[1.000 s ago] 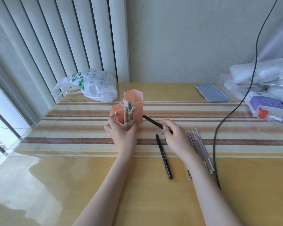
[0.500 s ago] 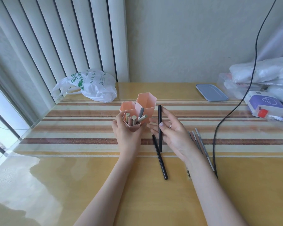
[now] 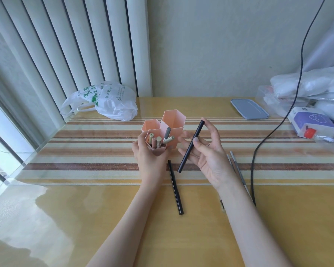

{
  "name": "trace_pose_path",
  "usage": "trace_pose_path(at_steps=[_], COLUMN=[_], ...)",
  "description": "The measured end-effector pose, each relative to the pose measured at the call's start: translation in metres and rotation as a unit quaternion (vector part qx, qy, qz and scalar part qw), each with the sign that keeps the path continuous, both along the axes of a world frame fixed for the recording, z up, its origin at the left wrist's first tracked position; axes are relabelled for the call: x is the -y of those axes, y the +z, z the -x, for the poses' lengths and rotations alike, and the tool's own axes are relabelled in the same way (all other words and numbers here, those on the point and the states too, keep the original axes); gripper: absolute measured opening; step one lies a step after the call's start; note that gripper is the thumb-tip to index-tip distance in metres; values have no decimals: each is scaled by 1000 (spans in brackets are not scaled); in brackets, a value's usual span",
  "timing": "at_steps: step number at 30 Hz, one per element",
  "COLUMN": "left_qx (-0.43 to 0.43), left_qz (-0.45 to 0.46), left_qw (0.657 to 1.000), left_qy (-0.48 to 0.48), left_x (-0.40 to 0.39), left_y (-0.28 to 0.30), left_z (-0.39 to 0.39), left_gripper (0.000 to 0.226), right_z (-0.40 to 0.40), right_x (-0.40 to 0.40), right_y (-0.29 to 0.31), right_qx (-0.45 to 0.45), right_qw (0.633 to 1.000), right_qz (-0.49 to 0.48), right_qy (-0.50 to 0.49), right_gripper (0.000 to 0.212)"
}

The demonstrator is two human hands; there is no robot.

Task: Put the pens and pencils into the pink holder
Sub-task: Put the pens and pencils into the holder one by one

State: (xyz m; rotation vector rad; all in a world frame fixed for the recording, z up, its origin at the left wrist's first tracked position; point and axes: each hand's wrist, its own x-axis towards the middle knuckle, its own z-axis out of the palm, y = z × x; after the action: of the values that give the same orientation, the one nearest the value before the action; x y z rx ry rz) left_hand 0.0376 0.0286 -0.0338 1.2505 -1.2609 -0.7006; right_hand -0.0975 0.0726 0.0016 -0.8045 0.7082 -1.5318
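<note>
The pink holder [image 3: 174, 120] has three hexagonal cells and stands at the table's middle. Several pens stick up from its front cell. My left hand [image 3: 147, 155] grips that front cell from the near side. My right hand [image 3: 206, 153] pinches a black pen [image 3: 191, 146] between thumb and fingers, held slanted just right of the holder, its top end at the level of the tall cell's rim. A second black pen [image 3: 175, 186] lies on the table between my forearms. Several thin grey pencils [image 3: 237, 168] lie behind my right wrist, partly hidden.
A white plastic bag [image 3: 104, 101] sits at the back left by the blinds. A blue-grey lid [image 3: 249, 108] lies at the back right. A black cable [image 3: 258, 151] hangs down across the table's right side. White packages and a purple box [image 3: 312, 122] crowd the far right.
My right hand lifted the black pen off the table, swung it upright and now tilts it beside the holder. My left hand shifted the holder slightly right.
</note>
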Motion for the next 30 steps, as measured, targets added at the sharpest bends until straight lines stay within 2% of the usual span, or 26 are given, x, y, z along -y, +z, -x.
trace_pose_path(at_steps=[6,12,30], left_qx=[-9,-8,-9], left_qz=[-7,-7,-1], left_qw=[1000,1000,1000], left_qy=[1,3,-6], left_x=[-2,-2,-1], left_y=[3,2,0], left_z=[1,1,1], left_gripper=[66,67,67], right_z=[3,2,-8], right_x=[-1,1,-5], right_y=[2,1,5], right_qx=[39,61,6], right_qw=[999,998,999], right_qz=[9,-4,22], right_qy=[20,29,-44], right_gripper=[64,62,54])
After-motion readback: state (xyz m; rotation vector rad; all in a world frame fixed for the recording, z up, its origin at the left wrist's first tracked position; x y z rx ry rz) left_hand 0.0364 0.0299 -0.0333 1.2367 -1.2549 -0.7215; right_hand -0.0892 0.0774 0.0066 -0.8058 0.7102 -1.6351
